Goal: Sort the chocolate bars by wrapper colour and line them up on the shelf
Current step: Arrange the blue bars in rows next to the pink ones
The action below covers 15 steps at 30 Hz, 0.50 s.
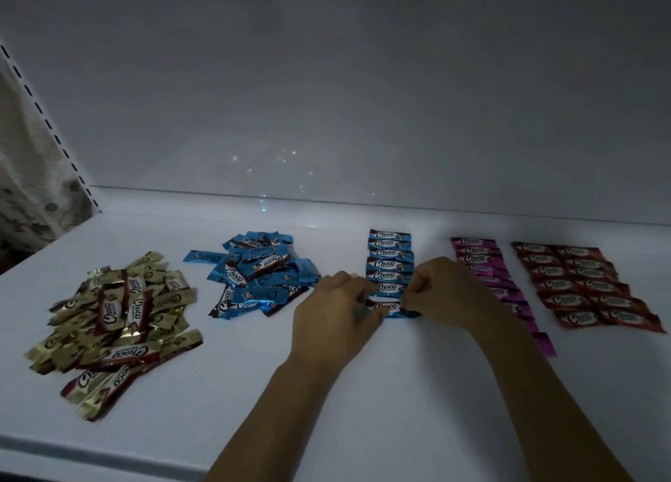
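A column of blue-wrapped Choco bars (390, 260) runs front to back at the middle of the white shelf (363, 391). The nearest blue bar (385, 306) lies at the column's front end. My left hand (334, 314) pinches its left end and my right hand (441, 293) pinches its right end. A loose pile of blue bars (254, 274) lies to the left of my hands. Further left sits a loose pile of gold bars (120, 325). Right of the blue column, a pink column (486, 264) is partly hidden by my right arm. Red bars (584, 285) lie in two columns at far right.
The shelf's white back wall (345, 100) rises behind the bars. A slotted upright (54, 129) stands at the left edge with a patterned curtain (25, 191) beyond it. The shelf's front edge (109, 456) runs along the bottom left.
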Available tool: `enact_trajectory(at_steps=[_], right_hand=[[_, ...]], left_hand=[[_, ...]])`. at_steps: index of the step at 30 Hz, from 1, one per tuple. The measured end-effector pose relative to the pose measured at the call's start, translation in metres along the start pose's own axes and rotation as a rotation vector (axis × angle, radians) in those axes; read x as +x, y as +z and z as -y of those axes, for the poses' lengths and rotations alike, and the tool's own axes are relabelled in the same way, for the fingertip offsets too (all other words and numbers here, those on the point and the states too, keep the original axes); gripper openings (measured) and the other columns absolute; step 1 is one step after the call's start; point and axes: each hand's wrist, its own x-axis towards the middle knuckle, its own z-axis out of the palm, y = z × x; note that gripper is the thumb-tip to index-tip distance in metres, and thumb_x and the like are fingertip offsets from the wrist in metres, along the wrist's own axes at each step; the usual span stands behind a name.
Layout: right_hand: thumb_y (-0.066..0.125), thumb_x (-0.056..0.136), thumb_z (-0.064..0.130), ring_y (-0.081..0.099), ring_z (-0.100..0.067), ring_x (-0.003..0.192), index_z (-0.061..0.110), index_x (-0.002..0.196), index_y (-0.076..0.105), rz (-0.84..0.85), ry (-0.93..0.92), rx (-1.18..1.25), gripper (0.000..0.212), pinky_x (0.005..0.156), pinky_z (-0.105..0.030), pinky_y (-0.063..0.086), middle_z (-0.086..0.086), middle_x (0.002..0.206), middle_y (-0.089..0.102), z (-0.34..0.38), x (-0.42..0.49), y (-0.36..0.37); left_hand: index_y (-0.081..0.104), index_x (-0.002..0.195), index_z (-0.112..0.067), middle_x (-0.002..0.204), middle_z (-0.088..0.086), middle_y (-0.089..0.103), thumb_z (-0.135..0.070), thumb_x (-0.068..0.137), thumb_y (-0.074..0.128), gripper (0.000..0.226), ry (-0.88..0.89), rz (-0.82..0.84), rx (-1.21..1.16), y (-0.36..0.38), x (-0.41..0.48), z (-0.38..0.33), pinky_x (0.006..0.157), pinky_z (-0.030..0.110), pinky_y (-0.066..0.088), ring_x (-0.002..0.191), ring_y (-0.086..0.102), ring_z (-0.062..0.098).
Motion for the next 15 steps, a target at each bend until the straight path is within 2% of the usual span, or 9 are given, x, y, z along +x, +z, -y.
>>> enact_trajectory(at_steps=[3, 6, 8, 11, 13, 15], right_hand=[[0.07, 0.08, 0.026, 0.054, -0.009, 0.06, 0.022, 0.066, 0.049, -0.026, 0.022, -0.057, 0.025, 0.049, -0.021, 0.038, 0.002, 0.075, 0.061, 0.001, -0.0012, 0.0008], [0.068, 0.081, 0.025, 0.051, -0.01, 0.06, 0.022, 0.071, 0.047, -0.087, 0.03, -0.111, 0.024, 0.048, -0.022, 0.034, 0.004, 0.072, 0.055, 0.0001, -0.0023, 0.0025], [0.066, 0.082, 0.024, 0.052, -0.012, 0.063, 0.021, 0.074, 0.049, -0.124, 0.025, -0.14, 0.02, 0.048, -0.023, 0.034, 0.003, 0.075, 0.056, 0.0013, -0.0024, 0.003], [0.066, 0.083, 0.025, 0.056, -0.015, 0.071, 0.02, 0.079, 0.051, -0.163, 0.016, -0.129, 0.016, 0.051, -0.023, 0.036, 0.002, 0.082, 0.058, 0.0056, -0.003, 0.0041], [0.065, 0.083, 0.027, 0.058, -0.016, 0.074, 0.019, 0.084, 0.054, -0.191, -0.001, -0.108, 0.014, 0.053, -0.023, 0.038, 0.001, 0.087, 0.061, 0.0082, -0.0035, 0.004], [0.069, 0.081, 0.032, 0.061, -0.014, 0.074, 0.019, 0.083, 0.057, -0.148, -0.025, -0.071, 0.018, 0.057, -0.024, 0.045, 0.003, 0.086, 0.063, 0.0101, -0.004, 0.0032]], left_hand=[[0.055, 0.126, -0.03, 0.103, -0.013, 0.054, -0.045, 0.084, 0.067, 0.047, -0.03, -0.051, -0.069, 0.001, 0.0017, 0.0017, 0.067, 0.018, 0.039, 0.095, 0.05, 0.005], [0.051, 0.128, -0.031, 0.093, -0.016, 0.055, -0.046, 0.081, 0.07, 0.053, -0.056, -0.052, -0.144, -0.0001, 0.0017, -0.0007, 0.058, 0.017, 0.036, 0.08, 0.053, 0.005], [0.048, 0.13, -0.032, 0.091, -0.017, 0.057, -0.048, 0.078, 0.073, 0.06, -0.065, -0.007, -0.162, -0.0017, 0.0014, -0.0023, 0.056, 0.017, 0.037, 0.076, 0.055, 0.005], [0.045, 0.133, -0.031, 0.096, -0.015, 0.056, -0.045, 0.076, 0.076, 0.066, -0.107, -0.021, -0.176, -0.0035, 0.0016, -0.0019, 0.063, 0.022, 0.043, 0.082, 0.057, 0.008], [0.046, 0.133, -0.031, 0.095, -0.016, 0.053, -0.044, 0.077, 0.076, 0.065, -0.106, -0.036, -0.192, -0.0045, 0.0004, -0.0027, 0.061, 0.018, 0.04, 0.077, 0.052, 0.005], [0.049, 0.131, -0.031, 0.092, -0.016, 0.052, -0.044, 0.077, 0.076, 0.062, -0.059, -0.036, -0.148, -0.0044, -0.0007, -0.0043, 0.056, 0.015, 0.035, 0.074, 0.049, 0.004]])
